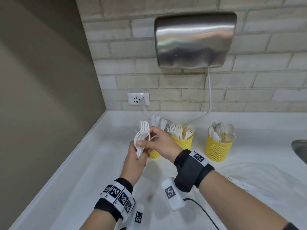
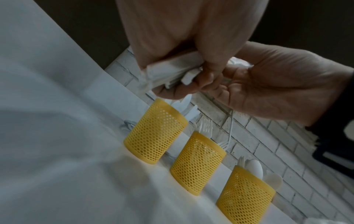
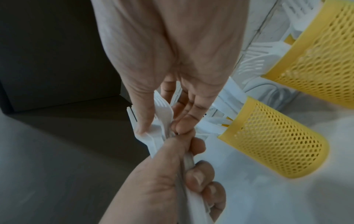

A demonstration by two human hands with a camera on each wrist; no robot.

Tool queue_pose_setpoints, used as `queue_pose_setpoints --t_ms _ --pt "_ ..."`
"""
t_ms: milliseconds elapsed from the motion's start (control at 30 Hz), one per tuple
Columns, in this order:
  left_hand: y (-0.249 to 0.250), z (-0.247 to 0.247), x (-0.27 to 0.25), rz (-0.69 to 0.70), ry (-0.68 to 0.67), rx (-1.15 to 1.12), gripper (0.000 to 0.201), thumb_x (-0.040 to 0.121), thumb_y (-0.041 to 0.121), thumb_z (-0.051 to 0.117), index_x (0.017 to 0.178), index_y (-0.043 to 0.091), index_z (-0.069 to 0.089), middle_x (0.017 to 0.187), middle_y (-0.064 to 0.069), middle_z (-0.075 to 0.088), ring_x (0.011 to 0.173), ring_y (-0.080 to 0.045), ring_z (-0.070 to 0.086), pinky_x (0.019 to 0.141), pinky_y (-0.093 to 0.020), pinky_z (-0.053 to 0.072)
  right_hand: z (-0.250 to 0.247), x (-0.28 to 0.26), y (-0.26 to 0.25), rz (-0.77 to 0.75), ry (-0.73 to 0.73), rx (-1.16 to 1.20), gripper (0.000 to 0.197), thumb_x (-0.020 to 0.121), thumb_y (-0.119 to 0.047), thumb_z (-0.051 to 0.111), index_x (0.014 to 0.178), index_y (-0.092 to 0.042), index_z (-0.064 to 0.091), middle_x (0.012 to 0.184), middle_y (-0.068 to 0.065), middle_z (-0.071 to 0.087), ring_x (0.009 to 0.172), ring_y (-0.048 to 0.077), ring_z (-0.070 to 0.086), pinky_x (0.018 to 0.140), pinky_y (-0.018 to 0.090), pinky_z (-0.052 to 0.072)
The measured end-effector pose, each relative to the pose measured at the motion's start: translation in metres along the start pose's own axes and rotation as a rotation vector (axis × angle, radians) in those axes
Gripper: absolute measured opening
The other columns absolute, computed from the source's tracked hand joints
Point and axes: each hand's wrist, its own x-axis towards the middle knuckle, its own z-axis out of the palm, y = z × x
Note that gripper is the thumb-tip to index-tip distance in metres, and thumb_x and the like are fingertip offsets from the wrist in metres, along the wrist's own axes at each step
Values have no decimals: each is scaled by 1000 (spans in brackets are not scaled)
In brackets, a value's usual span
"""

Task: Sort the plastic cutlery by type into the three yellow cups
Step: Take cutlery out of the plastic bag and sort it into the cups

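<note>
A bundle of white plastic forks [image 1: 141,135] stands tines up above the white counter. My left hand [image 1: 139,152] grips the bundle by its handles [image 2: 172,71]. My right hand [image 1: 146,141] pinches the same forks [image 3: 162,121] higher up, between thumb and fingers. Three yellow mesh cups stand in a row behind the hands. The left cup [image 1: 154,154] is mostly hidden and holds what look like knives [image 1: 157,122]. Forks fill the middle cup [image 1: 182,142], and spoons fill the right cup [image 1: 219,146].
A steel hand dryer [image 1: 196,40] hangs on the brick wall, its cable [image 1: 209,97] running down to the counter. A socket [image 1: 138,99] sits low on the wall. A sink rim [image 1: 299,146] shows at the right edge. Loose white cutlery [image 1: 235,181] lies at the right.
</note>
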Motion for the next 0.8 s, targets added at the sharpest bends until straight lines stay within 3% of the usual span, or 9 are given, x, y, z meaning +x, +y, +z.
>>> queue_pose_setpoints --t_ms 167,267,333,400,500,600,667,733,800 --pt "0 3 1 28 -10 -17 34 91 10 61 114 28 42 99 6 63 79 -4 60 68 -20 46 -3 -2 6 -2 21 69 22 85 -20 72 102 -9 62 92 11 67 77 25 65 69 33 56" --pt "1 7 0 43 -14 11 42 92 2 57 120 21 32 109 11 57 97 5 59 75 -9 48 -3 -7 14 20 -46 104 42 79 -22 77 116 -16 58 106 2 69 93 18 66 82 29 53" --pt "0 11 -1 65 -13 41 48 92 0 56 123 24 28 116 13 54 105 5 57 82 -13 49 -1 -9 20 20 -70 89 55 72 -20 83 120 -17 55 115 3 68 108 16 65 95 33 51" --pt "-4 15 -2 98 5 85 57 89 -3 52 127 31 27 120 12 53 110 2 55 90 -22 49 3 -12 24 3 -73 62 51 73 -15 82 118 -13 58 114 4 69 110 15 64 100 36 50" --pt "-6 19 -3 117 13 96 68 86 -6 50 138 30 25 129 4 49 118 -5 53 98 -26 47 5 -17 28 3 -45 64 43 79 -14 78 118 -12 60 114 5 70 110 16 64 101 35 49" --pt "-4 20 -3 83 -39 7 86 85 -12 58 148 23 11 130 8 47 116 7 53 91 -12 47 3 -19 30 -5 -55 62 37 85 -17 72 119 -10 63 115 8 70 110 17 65 100 34 50" --pt "-3 19 -3 79 -82 -37 96 83 -13 62 149 27 4 132 11 44 116 11 53 92 -12 47 -1 -21 28 -10 -45 103 30 88 -14 68 117 -4 64 113 11 71 107 18 67 96 29 51" --pt "-3 17 -3 81 -105 -77 95 83 -13 62 145 35 10 135 11 44 121 5 52 99 -20 47 -2 -21 26 -24 -26 143 25 91 -10 64 112 3 62 107 13 70 100 18 67 90 24 51" --pt "-1 18 -3 105 -105 -60 88 82 -13 62 136 42 19 134 12 46 120 5 53 99 -20 47 -3 -21 24 -27 -3 152 18 92 -10 63 106 1 62 98 10 68 90 12 66 79 18 52"
